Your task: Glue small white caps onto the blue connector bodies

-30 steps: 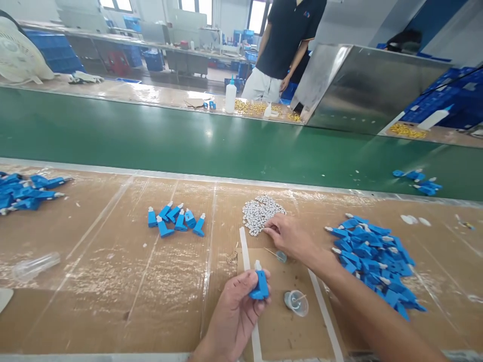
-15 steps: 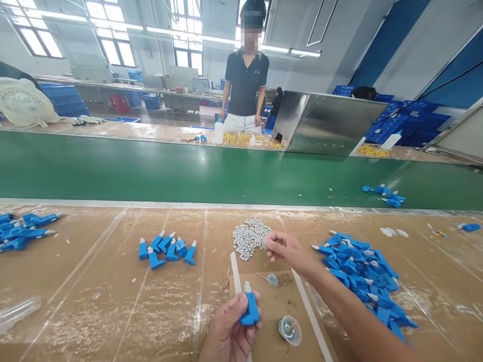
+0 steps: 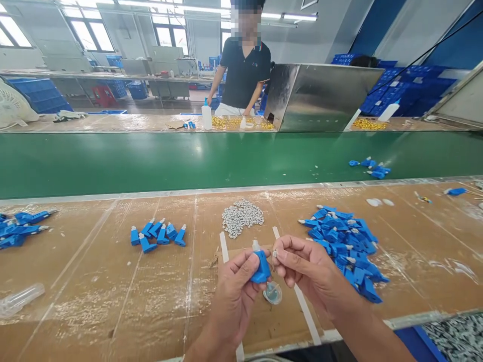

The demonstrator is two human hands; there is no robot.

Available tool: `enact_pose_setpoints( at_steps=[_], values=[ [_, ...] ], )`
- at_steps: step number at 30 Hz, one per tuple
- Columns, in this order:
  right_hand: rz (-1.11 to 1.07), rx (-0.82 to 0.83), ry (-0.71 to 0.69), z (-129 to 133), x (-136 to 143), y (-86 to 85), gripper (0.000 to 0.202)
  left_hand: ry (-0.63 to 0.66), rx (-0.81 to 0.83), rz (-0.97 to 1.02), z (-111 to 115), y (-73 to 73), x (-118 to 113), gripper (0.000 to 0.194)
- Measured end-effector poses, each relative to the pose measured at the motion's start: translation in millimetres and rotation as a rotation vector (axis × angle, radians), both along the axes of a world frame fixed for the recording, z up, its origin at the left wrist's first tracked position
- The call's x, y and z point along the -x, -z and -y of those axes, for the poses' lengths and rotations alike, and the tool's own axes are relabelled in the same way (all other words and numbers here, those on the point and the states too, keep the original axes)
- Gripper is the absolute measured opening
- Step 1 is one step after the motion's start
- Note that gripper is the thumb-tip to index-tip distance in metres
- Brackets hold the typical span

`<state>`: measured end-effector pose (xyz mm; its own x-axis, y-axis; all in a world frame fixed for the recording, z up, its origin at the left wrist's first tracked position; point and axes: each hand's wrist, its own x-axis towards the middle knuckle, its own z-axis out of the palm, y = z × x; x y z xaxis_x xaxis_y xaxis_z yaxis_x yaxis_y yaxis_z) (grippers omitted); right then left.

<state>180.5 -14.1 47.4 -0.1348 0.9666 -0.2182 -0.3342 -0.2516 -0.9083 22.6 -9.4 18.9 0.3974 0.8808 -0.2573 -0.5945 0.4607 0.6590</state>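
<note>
My left hand [image 3: 239,281] is closed around a blue plastic part [image 3: 261,269] with a pale tip pointing up. Close beside it, my right hand [image 3: 305,266] pinches a small grey piece [image 3: 274,254] between thumb and fingertips, a short gap from the blue part. Just beyond both hands lies a pile of small grey pieces [image 3: 243,216]. Under the hands, a small clear cup [image 3: 272,293] rests on a cardboard sheet [image 3: 264,322] and is partly hidden by them.
Blue parts lie in a large heap [image 3: 350,241] at right and a smaller group [image 3: 158,235] at left. A green conveyor belt [image 3: 151,161] crosses behind the table. Beyond it a person [image 3: 245,70] stands near a white bottle [image 3: 206,115]. A blue bin [image 3: 415,342] sits low right.
My right hand has left the grey pile and come back beside my left hand with a small piece. My left hand, still holding the blue part, is higher in view. The camera view has shifted.
</note>
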Motion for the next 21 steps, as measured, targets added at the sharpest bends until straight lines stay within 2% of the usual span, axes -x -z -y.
enact_pose_setpoints(
  at_steps=[8, 14, 18, 21],
  values=[
    [0.21, -0.142, 0.044, 10.3, -0.4, 14.0, 0.026, 0.026, -0.118, -0.102, 5.5, 1.6, -4.3, 0.031],
    [0.388, -0.201, 0.064, 13.8, 0.8, 9.8, 0.027, 0.041, -0.154, -0.139, 5.1, 7.7, -6.3, 0.033],
    [0.532, -0.249, 0.12, 14.5, 3.6, 5.5, 0.027, 0.001, -0.269, -0.293, 3.3, 8.4, -7.0, 0.035],
    [0.573, -0.236, 0.13, 13.1, 2.5, 8.4, 0.027, -0.052, -0.368, -0.435, 1.1, 7.0, -5.6, 0.031]
  ],
)
